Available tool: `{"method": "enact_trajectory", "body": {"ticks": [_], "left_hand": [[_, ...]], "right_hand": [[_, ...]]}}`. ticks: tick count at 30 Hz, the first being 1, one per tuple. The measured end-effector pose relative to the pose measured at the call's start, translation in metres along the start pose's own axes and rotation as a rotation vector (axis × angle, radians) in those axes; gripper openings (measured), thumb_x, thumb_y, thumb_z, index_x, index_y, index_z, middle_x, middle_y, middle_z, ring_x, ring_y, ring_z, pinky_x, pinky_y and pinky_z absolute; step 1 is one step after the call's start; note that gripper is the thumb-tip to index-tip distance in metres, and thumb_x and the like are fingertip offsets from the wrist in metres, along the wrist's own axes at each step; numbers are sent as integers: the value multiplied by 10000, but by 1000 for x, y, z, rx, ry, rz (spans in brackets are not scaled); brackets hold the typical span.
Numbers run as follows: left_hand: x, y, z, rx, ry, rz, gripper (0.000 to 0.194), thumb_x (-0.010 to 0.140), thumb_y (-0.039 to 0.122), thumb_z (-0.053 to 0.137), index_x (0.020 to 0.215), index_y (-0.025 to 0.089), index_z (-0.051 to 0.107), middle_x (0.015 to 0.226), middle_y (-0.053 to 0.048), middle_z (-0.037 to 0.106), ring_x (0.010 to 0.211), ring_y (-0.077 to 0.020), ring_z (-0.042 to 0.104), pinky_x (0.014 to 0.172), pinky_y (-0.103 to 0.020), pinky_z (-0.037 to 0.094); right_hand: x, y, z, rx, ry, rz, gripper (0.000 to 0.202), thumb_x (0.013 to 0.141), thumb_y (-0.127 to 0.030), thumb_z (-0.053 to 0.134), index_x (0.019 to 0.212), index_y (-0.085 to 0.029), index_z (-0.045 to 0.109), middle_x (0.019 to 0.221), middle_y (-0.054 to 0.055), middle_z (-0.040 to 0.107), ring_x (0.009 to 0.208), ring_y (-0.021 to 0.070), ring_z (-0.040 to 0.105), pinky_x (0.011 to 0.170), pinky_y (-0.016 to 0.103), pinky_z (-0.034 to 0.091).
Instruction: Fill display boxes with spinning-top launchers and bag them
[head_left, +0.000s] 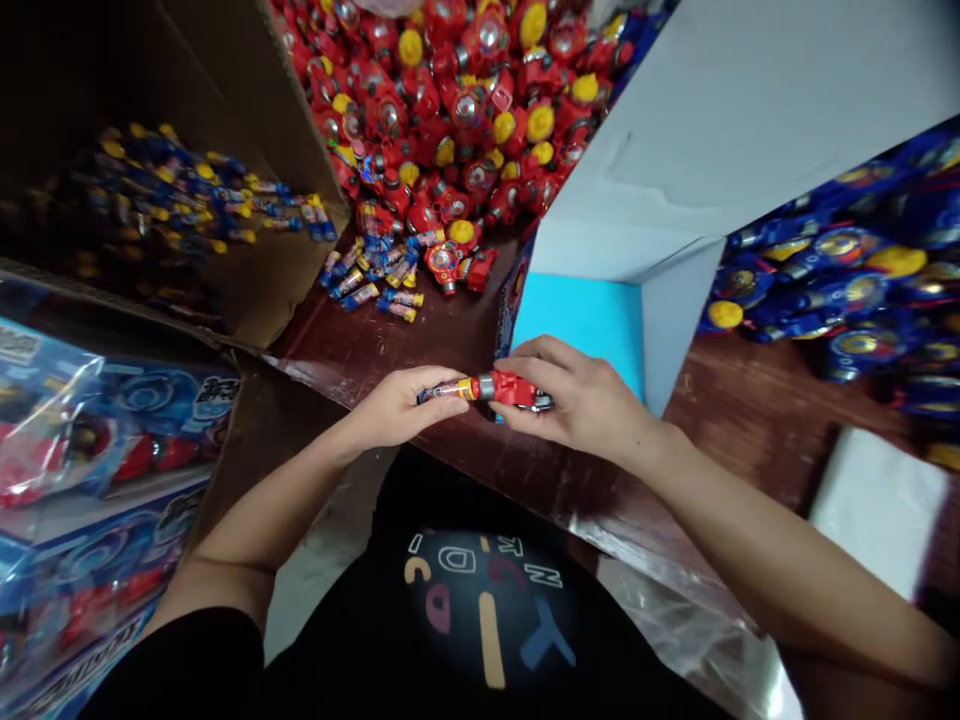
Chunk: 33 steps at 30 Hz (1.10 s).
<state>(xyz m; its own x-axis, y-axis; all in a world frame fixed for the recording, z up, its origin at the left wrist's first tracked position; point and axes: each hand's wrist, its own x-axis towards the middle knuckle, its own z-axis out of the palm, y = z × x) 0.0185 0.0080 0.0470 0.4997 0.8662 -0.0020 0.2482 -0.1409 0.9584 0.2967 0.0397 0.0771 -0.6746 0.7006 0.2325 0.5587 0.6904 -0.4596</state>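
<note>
The left hand (397,408) is pinching between thumb and fingers. The right hand (577,395) is gripping with its thumb and curled fingers. Both are facing each other, near but apart, by the near edge of the counter (461,325), their bare forearms angling inward.

Single head-worn view, facing forward and down over both hands (487,400)
</note>
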Motion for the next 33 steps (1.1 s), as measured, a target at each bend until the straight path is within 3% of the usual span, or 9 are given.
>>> {"method": "enact_trajectory", "body": {"ticks": [5, 9, 12, 14, 16, 20, 25, 29, 33], "left_hand": [[9, 7, 5, 413, 6, 232, 294, 1143, 421, 603, 1198, 166, 739, 979, -52, 735, 857, -173, 692, 762, -273, 519], [20, -5, 10, 853, 60, 533, 364, 1193, 432, 483, 1256, 154, 710, 899, -49, 710, 767, -180, 669, 684, -303, 486], [28, -13, 9, 785, 33, 539, 371, 1186, 466, 506, 1255, 160, 705, 927, -51, 730, 789, -180, 685, 711, -304, 512], [30, -13, 7, 565, 4, 408, 379, 1167, 496, 550, 1259, 164, 709, 1004, -68, 749, 859, -183, 707, 766, -297, 541], [32, -9, 6, 301, -51, 241, 358, 1150, 480, 585, 1226, 162, 728, 1001, -61, 752, 865, -175, 704, 776, -282, 548], [39, 0, 22, 11, -139, 70, 374, 1141, 481, 584, 1098, 147, 747, 809, -8, 679, 679, -124, 607, 611, -228, 470], [64, 5, 50, 380, 212, 438, 385, 1165, 489, 569, 1291, 144, 682, 993, -76, 749, 850, -173, 704, 776, -301, 559], [73, -3, 65, 729, 452, 503, 802, 1077, 734, 561, 1595, 123, 517, 1439, -246, 678, 1373, -359, 657, 1155, -522, 523], [65, -22, 100, 944, 45, 594, 637, 1097, 572, 656, 1584, 167, 587, 1644, -176, 575, 1555, -354, 526, 1321, -599, 395]], "right_hand": [[-5, 1, -2, 76, -87, 92, 404, 1055, -542, 588, 1196, -200, 748, 1087, 108, 739, 913, 199, 716, 768, 326, 597], [-3, -3, -11, 268, -297, 425, 474, 1004, -665, 611, 898, -209, 684, 755, 17, 690, 629, 144, 606, 578, 295, 460], [-5, 2, -25, 424, -401, 531, 669, 1001, -815, 523, 1193, -205, 720, 891, 51, 784, 703, 186, 714, 594, 318, 559], [-13, 9, -38, 377, -262, 390, 923, 949, -863, 592, 1592, -204, 524, 1386, 168, 749, 1117, 291, 791, 861, 439, 691], [-23, 16, -48, 192, -100, 173, 967, 939, -766, 716, 1707, -268, 405, 1724, 185, 482, 1507, 378, 600, 1141, 579, 621], [-40, 28, -54, 20, -22, -46, 542, 1109, -336, 602, 1640, -400, 512, 1651, 82, 591, 1466, 283, 652, 1117, 484, 657], [-40, 30, -64, 160, 182, 188, 645, 1058, -544, 678, 1649, -341, 519, 1420, 77, 756, 1180, 242, 796, 989, 396, 697], [-29, 53, -79, 119, 320, 280, 632, 1033, -567, 714, 1614, -374, 556, 1471, 58, 727, 1257, 260, 761, 1042, 427, 657], [-6, 89, -68, -75, 308, 359, 674, 1033, -545, 721, 1620, -257, 560, 1516, 132, 699, 1356, 294, 703, 1167, 451, 577]]}}
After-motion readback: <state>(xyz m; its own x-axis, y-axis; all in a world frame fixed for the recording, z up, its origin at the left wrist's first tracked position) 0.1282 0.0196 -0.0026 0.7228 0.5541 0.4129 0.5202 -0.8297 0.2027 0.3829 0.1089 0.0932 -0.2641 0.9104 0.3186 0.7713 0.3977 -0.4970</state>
